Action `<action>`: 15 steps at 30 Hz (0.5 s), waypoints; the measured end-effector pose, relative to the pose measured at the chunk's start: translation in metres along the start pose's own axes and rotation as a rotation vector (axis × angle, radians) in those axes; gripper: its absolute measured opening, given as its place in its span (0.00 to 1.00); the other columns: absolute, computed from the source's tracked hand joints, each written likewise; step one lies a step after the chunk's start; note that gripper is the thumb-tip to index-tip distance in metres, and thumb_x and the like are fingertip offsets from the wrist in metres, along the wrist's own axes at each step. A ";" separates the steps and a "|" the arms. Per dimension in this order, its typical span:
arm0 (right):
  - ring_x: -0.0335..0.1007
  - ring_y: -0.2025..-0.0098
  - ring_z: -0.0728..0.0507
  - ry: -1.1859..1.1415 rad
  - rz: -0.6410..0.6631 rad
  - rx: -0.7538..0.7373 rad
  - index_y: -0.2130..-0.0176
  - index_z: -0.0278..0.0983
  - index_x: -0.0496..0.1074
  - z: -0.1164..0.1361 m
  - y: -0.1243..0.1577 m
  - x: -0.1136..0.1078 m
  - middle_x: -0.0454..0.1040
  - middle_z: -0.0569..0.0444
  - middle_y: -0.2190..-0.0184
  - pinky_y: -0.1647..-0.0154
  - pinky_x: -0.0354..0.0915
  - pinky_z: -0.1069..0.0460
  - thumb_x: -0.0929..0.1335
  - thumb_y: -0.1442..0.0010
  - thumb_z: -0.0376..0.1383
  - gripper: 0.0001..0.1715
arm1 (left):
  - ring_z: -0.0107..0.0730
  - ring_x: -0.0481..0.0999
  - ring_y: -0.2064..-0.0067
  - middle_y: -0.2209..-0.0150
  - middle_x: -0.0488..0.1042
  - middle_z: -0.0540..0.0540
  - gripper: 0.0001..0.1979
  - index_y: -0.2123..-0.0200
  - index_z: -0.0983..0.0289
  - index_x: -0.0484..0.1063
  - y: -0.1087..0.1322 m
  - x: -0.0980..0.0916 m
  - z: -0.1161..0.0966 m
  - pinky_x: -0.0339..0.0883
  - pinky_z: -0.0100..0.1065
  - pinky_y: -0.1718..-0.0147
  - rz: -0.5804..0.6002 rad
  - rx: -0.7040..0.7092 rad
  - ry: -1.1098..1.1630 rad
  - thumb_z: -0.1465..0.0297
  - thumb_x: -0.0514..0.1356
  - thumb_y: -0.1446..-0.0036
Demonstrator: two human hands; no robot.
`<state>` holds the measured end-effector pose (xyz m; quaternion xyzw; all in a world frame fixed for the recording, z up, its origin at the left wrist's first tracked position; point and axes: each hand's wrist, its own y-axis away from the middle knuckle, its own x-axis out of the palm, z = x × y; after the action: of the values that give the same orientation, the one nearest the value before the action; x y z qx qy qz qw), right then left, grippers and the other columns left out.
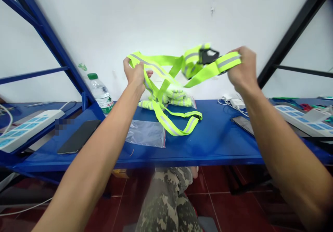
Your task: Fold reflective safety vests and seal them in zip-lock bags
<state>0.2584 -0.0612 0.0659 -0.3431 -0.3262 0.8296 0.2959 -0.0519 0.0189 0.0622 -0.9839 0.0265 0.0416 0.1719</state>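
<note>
A neon yellow reflective strap vest with grey bands hangs in the air above the blue shelf. My left hand pinches one end of its upper strap. My right hand is closed on the other end, just right of a black plastic buckle. Loops of the vest trail down onto the shelf at the middle. Behind them lies a pack of folded yellow straps. An empty clear zip bag with a red edge lies flat below my left hand.
A water bottle stands at the left by a blue rack post. A dark phone and a white power strip lie left; another phone, a charger and a second power strip lie right. My camouflage-clad leg is below.
</note>
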 end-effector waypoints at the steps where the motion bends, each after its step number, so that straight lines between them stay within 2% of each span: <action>1: 0.71 0.61 0.42 -0.065 0.065 0.060 0.55 0.36 0.65 -0.003 0.007 0.007 0.73 0.46 0.60 0.61 0.66 0.46 0.60 0.43 0.30 0.15 | 0.30 0.77 0.65 0.54 0.76 0.49 0.23 0.49 0.46 0.67 -0.001 0.001 0.000 0.69 0.34 0.69 0.026 0.000 0.014 0.49 0.59 0.48; 3: 0.69 0.67 0.44 -0.122 0.070 0.149 0.61 0.38 0.66 -0.012 0.019 0.018 0.73 0.50 0.65 0.66 0.65 0.48 0.62 0.46 0.28 0.11 | 0.31 0.78 0.64 0.55 0.77 0.50 0.24 0.48 0.48 0.67 -0.004 0.000 -0.003 0.70 0.34 0.67 0.024 0.006 0.036 0.50 0.60 0.48; 6: 0.68 0.65 0.42 -0.040 0.043 0.242 0.69 0.38 0.65 -0.031 0.036 0.026 0.73 0.49 0.68 0.66 0.65 0.47 0.65 0.52 0.27 0.08 | 0.32 0.78 0.62 0.57 0.77 0.50 0.24 0.48 0.48 0.66 -0.008 -0.009 -0.007 0.71 0.34 0.66 -0.034 0.009 0.068 0.52 0.62 0.48; 8: 0.69 0.64 0.42 -0.129 0.084 0.325 0.69 0.37 0.65 -0.044 0.046 0.024 0.73 0.50 0.68 0.64 0.65 0.47 0.67 0.55 0.28 0.10 | 0.31 0.78 0.62 0.60 0.77 0.49 0.22 0.49 0.47 0.65 -0.010 -0.015 -0.008 0.72 0.32 0.67 -0.129 0.016 0.131 0.55 0.62 0.47; 10: 0.70 0.64 0.43 -0.356 0.253 0.392 0.68 0.38 0.65 -0.054 0.056 0.018 0.74 0.51 0.66 0.61 0.66 0.48 0.70 0.58 0.29 0.15 | 0.29 0.78 0.62 0.62 0.77 0.48 0.21 0.49 0.47 0.63 -0.010 -0.019 -0.007 0.73 0.30 0.68 -0.266 0.031 0.232 0.59 0.62 0.46; 12: 0.72 0.63 0.43 -0.575 0.486 0.418 0.69 0.40 0.62 -0.061 0.064 0.008 0.75 0.53 0.64 0.58 0.67 0.48 0.75 0.61 0.31 0.22 | 0.29 0.78 0.62 0.62 0.76 0.48 0.20 0.49 0.48 0.62 -0.011 -0.019 -0.005 0.73 0.28 0.69 -0.354 0.024 0.320 0.62 0.61 0.45; 15: 0.74 0.60 0.41 -0.646 0.792 0.404 0.74 0.40 0.57 -0.065 0.070 -0.005 0.76 0.55 0.69 0.55 0.67 0.46 0.79 0.63 0.36 0.29 | 0.31 0.78 0.61 0.62 0.75 0.50 0.22 0.48 0.48 0.61 -0.011 -0.015 -0.004 0.73 0.30 0.69 -0.324 -0.027 0.368 0.63 0.61 0.46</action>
<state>0.2926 -0.0859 -0.0199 -0.1042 -0.0808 0.9868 -0.0942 -0.0656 0.0285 0.0709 -0.9685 -0.1015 -0.1659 0.1554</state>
